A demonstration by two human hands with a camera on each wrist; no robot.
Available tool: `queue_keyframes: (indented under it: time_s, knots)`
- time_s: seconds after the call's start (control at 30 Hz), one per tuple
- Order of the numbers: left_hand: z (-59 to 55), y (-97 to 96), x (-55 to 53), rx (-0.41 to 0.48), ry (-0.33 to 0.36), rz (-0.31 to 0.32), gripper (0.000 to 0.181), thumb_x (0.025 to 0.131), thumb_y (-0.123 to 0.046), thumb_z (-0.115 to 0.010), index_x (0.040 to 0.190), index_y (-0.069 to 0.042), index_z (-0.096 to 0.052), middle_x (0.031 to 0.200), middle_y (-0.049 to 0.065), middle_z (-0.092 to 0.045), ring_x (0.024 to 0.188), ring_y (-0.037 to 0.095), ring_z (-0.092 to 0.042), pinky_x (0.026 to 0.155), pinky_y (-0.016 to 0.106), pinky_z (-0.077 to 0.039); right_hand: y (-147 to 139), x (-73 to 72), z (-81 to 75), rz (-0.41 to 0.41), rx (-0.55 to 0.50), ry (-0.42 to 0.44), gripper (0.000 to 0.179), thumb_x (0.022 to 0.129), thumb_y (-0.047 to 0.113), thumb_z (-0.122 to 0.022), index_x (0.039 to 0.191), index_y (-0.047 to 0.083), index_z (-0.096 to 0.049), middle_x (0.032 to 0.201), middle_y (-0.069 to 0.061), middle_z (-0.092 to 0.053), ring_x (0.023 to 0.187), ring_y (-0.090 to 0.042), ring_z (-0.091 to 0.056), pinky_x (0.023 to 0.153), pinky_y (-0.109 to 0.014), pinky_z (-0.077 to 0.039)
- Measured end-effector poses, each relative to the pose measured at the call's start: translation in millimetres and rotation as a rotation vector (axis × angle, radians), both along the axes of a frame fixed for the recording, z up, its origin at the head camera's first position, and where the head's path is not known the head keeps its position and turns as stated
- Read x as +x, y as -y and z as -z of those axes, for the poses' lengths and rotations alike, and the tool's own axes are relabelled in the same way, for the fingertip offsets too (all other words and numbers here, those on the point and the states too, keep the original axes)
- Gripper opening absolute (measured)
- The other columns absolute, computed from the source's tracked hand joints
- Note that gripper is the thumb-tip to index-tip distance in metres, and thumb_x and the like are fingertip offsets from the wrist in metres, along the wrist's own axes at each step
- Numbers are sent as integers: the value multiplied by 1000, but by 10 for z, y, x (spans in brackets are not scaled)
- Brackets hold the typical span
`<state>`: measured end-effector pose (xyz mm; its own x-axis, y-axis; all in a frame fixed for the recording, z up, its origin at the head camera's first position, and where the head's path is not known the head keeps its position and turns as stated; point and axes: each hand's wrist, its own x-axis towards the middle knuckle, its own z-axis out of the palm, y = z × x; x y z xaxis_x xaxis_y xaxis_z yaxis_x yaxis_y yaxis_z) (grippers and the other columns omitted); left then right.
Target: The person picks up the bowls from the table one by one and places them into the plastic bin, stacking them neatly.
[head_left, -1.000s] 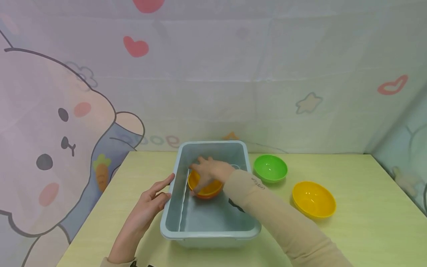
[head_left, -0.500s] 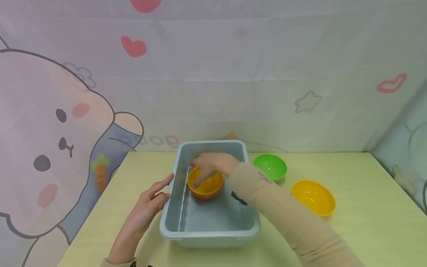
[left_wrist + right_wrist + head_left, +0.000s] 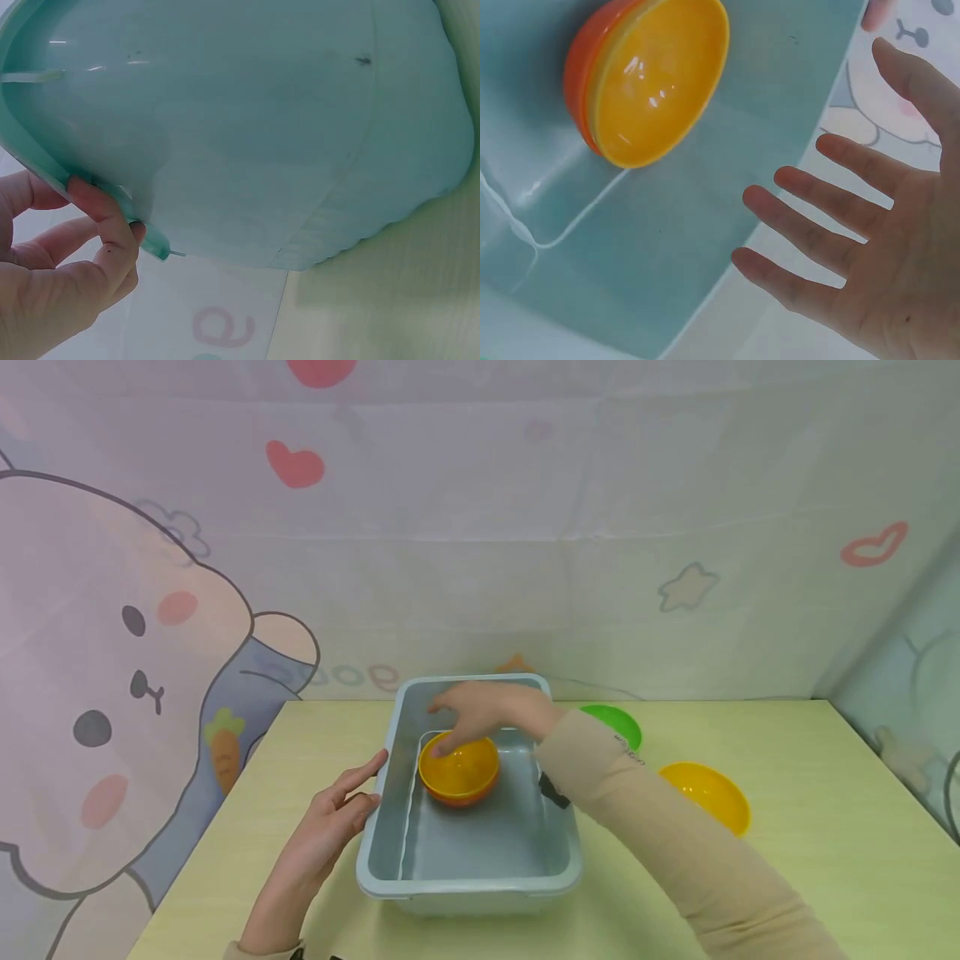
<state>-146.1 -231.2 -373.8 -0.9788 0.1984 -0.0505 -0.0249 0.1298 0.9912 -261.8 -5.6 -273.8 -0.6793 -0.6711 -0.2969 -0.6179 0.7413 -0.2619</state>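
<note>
A grey-blue plastic bin (image 3: 468, 887) stands on the table. In it a yellow bowl (image 3: 461, 770) sits nested inside an orange bowl (image 3: 579, 75), whose outer side shows below the yellow rim. My right hand (image 3: 491, 708) is above the far part of the bin, over the bowls' back edge. Its fingers are spread and hold nothing, apart from the bowls in the right wrist view. At the bin's left side, my left hand (image 3: 330, 818) pinches the rim; the left wrist view shows fingers (image 3: 101, 206) curled at that edge.
To the right of the bin, a green bowl (image 3: 618, 723) and a second yellow bowl (image 3: 708, 793) rest on the pale table (image 3: 825, 827), both partly covered by my right sleeve (image 3: 675, 860). A printed cloth (image 3: 480, 527) hangs behind the table.
My right hand has let go of the yellow bowl, now nested in the orange one, and has risen up and back. The left hand stays at the bin's rim.
</note>
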Motion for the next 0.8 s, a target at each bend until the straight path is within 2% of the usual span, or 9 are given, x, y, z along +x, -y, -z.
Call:
queue_keyframes:
  time_s: [0.17, 0.47, 0.8]
  knots:
    - [-8, 7, 4, 7, -2, 9, 56, 97, -12, -50, 150, -19, -35, 144, 7, -36, 87, 7, -62, 90, 21, -47, -71, 26, -65, 4, -4, -17, 68, 87, 52, -62, 146, 22, -42, 152, 0, -40, 142, -22, -34, 116, -43, -29]
    - [1, 11, 0, 3, -11, 7, 56, 97, -11, -49, 150, -18, -35, 144, 6, -36, 85, 6, -61, 89, 21, -47, -182, 116, -179, 3, 4, -54, 69, 87, 54, -61, 146, 24, -41, 151, 0, -41, 139, -21, -38, 113, -43, -34]
    - [-8, 12, 12, 3, -1, 9, 56, 97, -12, -50, 150, -20, -35, 145, 7, -35, 88, 8, -62, 90, 21, -47, -303, 239, -220, -16, 15, -113, 65, 89, 51, -60, 145, 22, -43, 149, 3, -45, 139, -18, -40, 113, -41, -34]
